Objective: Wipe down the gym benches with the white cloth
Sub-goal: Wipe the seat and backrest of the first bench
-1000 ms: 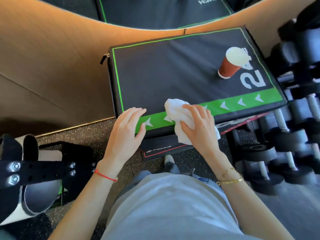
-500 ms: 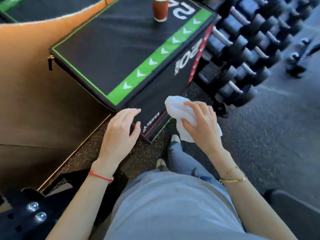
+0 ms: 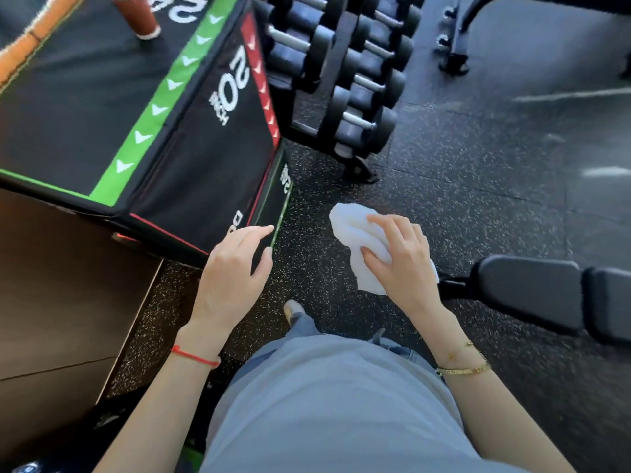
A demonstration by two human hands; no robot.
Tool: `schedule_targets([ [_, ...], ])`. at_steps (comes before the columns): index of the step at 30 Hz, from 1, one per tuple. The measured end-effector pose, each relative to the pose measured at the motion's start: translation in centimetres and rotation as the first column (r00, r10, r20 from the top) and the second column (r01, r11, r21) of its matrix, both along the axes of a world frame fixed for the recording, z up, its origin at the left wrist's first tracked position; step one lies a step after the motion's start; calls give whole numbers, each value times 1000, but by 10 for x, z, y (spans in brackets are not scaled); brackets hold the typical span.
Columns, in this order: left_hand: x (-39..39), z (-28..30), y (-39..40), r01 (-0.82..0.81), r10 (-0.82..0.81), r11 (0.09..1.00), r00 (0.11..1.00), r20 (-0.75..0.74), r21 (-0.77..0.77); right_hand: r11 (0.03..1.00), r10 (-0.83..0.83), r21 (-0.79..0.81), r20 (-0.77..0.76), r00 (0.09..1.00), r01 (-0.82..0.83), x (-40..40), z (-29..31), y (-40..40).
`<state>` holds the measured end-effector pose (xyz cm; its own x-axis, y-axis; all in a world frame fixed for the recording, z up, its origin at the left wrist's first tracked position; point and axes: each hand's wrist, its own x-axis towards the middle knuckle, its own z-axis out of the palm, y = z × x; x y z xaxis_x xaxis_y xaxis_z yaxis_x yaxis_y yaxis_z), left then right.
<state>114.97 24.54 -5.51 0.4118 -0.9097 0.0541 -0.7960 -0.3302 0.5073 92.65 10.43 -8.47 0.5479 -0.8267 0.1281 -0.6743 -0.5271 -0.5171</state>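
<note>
Presently, catalogued from the head view:

- White cloth [image 3: 355,238]: bunched, held in mid-air above the speckled floor [image 3: 478,186], touching no surface.
- Right hand [image 3: 401,259]: fingers curled over the cloth, thumb pinching it from the near side.
- Left hand [image 3: 235,268]: fingers relaxed and nearly straight, holding nothing, hovering by the near right corner of the plyo box [image 3: 102,97].
- Plyo box: black with green chevron strip, far left; paper cup [image 3: 138,15] standing on its top.
- Bench pad [image 3: 532,288]: dark, padded, at right, just beside the cloth hand. Judged the next surface to wipe.
- Dumbbell rack [image 3: 341,80]: far centre, apart from both hands.

Method for the step in hand, as judgement:
- Turn toward the bench pad and lay the cloth flat before pressing.
- Spread the bunched cloth wider for fuller contact.
- Wipe in long overlapping strokes along the pad, edges and seam included.
- Steady the frame with the free left hand if the pad shifts.
- Refold to a clean face once soiled.
</note>
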Motion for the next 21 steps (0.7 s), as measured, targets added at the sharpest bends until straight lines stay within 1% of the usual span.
schedule_targets([
  [3,-45,1,-11,64,-64,998,998,3,11,997,-74,-8,5,997,74,-59,1,4],
  [7,-125,3,-26,160,-160,987,987,-17,8,985,-171,-17,12,985,171,-153,4,12],
  [12,-222,2,-43,266,-266,964,964,-27,8,967,-254,-2,-27,967,254,-258,6,21],
  [16,-275,-1,-60,328,-327,945,944,-34,14,952,-305,-10,-39,952,305,-316,2,18],
  [21,-318,-8,-95,421,-419,906,907,-49,37,920,-390,12,-33,920,391,-363,-8,0],
])
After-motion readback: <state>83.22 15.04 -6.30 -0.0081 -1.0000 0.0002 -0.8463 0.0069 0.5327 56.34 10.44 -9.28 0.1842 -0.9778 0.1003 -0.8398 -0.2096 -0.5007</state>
